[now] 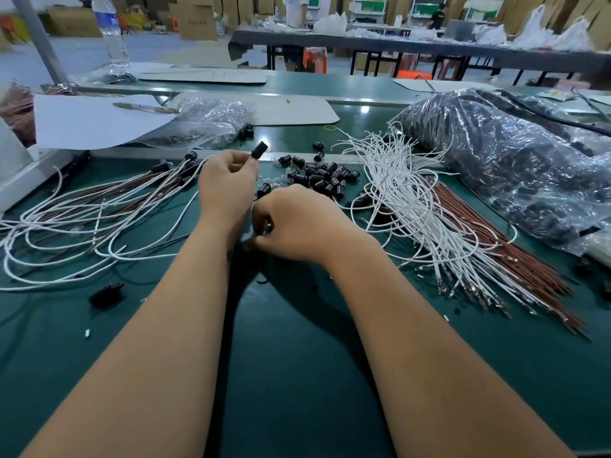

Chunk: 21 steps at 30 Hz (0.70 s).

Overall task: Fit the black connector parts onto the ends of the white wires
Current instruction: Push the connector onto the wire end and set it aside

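At the green work table (297,375), my right hand (297,223) lay nearest, fingers curled under around something small and dark; what exactly it gripped I could not tell, since the knuckles hid it. Just beyond and to its left, my left hand (228,183) pinched a black connector (259,149) between thumb and fingertips, raised clear of the table, with a white wire (198,166) looping away from that grip.

Left of the left hand lay the finished work, as I judged it: a loose fan of white and brown wires (99,206) whose far ends already carried black connectors (190,157). Right of the right hand lay what remained, and it was the larger share: a thick bundle of bare-ended wires (429,226), their metal tips pointing toward me and unfitted.

Just past both hands sat a heap of loose connectors (324,180), scattered and waiting. Further out to the right of the grip, a big clear bag (512,160) held many more dark parts; to the far left, a smaller bag (211,120) lay partly under a sheet of paper (96,120).

By my reading the job was well under way but less than half done, with one connector in hand and not yet seated.
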Available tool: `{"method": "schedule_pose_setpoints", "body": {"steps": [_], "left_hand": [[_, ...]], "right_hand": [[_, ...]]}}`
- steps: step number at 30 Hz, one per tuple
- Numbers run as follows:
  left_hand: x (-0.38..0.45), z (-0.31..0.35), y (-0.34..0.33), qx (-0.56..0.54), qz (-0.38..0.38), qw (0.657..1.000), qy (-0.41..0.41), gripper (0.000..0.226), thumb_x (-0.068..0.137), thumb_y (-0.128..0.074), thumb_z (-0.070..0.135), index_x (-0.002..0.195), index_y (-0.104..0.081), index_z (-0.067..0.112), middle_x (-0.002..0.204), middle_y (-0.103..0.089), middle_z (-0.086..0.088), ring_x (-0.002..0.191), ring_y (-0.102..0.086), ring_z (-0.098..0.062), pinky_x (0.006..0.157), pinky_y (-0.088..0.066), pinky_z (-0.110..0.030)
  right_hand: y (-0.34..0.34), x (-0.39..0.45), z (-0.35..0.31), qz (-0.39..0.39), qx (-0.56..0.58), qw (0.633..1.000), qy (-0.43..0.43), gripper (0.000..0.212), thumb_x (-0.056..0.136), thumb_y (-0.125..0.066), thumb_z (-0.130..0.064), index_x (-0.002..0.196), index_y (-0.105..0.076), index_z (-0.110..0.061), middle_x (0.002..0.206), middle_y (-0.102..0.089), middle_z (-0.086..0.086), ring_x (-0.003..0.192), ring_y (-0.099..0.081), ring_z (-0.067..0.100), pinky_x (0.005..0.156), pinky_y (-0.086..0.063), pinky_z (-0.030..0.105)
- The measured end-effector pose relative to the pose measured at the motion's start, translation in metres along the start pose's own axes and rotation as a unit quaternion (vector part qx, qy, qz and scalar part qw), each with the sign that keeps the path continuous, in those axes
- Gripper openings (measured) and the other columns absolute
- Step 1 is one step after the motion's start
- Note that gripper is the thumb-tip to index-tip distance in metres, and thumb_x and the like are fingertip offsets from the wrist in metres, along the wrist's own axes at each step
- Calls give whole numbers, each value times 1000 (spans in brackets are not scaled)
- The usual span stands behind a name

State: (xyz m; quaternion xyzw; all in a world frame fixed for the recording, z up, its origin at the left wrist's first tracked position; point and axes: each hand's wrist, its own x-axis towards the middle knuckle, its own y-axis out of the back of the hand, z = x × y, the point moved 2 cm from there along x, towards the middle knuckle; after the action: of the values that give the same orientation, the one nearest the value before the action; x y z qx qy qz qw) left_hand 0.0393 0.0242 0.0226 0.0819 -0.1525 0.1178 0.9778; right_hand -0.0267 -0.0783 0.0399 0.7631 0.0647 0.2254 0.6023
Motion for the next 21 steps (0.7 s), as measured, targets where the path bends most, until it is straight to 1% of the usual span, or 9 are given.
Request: {"method": "schedule_pose_setpoints", "body": {"steps": [2, 3, 6, 9, 12, 15, 18, 19, 21], "left_hand": [[0, 1, 0, -13, -15, 1000, -5, 17, 93, -59, 12, 77, -59, 18, 63, -49, 0, 44, -37, 1, 45, -30, -11], [0, 1, -1, -8, -25, 1000, -9, 20, 93, -59, 12, 75, -58, 21, 64, -48, -1, 48, -38, -3, 46, -30, -12], [-2, 2, -4, 12, -55, 998, -15, 14, 91, -60, 13, 79, -60, 17, 64, -48, -3, 50, -38, -5, 47, -31, -12], [-4, 2, -6, 22, -69, 997, -14, 13, 90, -61, 14, 78, -62, 19, 59, -50, 2, 47, -40, -2, 48, -33, -12], [-6, 3, -5, 23, -78, 997, -17, 16, 89, -61, 15, 75, -62, 22, 60, -53, 3, 54, -45, -8, 50, -36, -11], [-9, 6, -7, 20, -94, 995, -25, 17, 90, -61, 15, 75, -62, 23, 61, -57, 5, 51, -48, -1, 52, -39, -9], [-10, 8, -9, 21, -107, 994, -21, 12, 91, -61, 15, 80, -64, 20, 63, -58, 4, 54, -51, -3, 53, -40, -9], [-11, 8, -9, 21, -110, 994, -19, 9, 91, -61, 16, 83, -65, 17, 64, -58, 3, 57, -51, -6, 53, -40, -9], [-11, 8, -10, 20, -113, 993, -16, 6, 91, -61, 16, 87, -66, 14, 66, -58, 1, 61, -50, -10, 52, -40, -10]], "right_hand": [[-1, 2, 2, 0, -8, 1000, -10, 14, 85, -61, -34, 88, -63, -20, 85, -57, -4, 83, -53, 21, 58, -37, 27], [-2, 3, 5, 2, -5, 1000, -20, 11, 86, -58, -28, 90, -62, -19, 89, -58, 0, 87, -56, 24, 60, -40, 29], [-6, 4, 20, 14, -8, 998, -57, 13, 90, -54, -18, 99, -60, -12, 104, -59, 9, 99, -57, 31, 77, -49, 38], [-10, 6, 33, 44, 8, 995, -93, 15, 93, -53, -12, 105, -61, -7, 107, -56, 12, 99, -56, 31, 85, -47, 38], [-7, 6, 41, 128, 99, 980, -117, 11, 89, -65, -18, 92, -66, -8, 92, -61, 7, 87, -56, 23, 75, -41, 31], [-4, 3, 45, 198, 213, 944, -157, 19, 82, -74, -22, 82, -59, -10, 69, -58, -4, 68, -54, 15, 63, -42, 28], [-3, 2, 48, 232, 262, 919, -180, 17, 84, -72, -19, 81, -57, -12, 65, -57, -4, 63, -54, 12, 59, -43, 23], [-3, 2, 49, 235, 281, 912, -187, 14, 85, -71, -17, 82, -57, -14, 66, -59, -2, 64, -57, 14, 61, -47, 25], [-3, 3, 53, 229, 325, 896, -199, 10, 86, -68, -10, 83, -61, -15, 71, -65, 4, 68, -65, 21, 71, -56, 39]]}}
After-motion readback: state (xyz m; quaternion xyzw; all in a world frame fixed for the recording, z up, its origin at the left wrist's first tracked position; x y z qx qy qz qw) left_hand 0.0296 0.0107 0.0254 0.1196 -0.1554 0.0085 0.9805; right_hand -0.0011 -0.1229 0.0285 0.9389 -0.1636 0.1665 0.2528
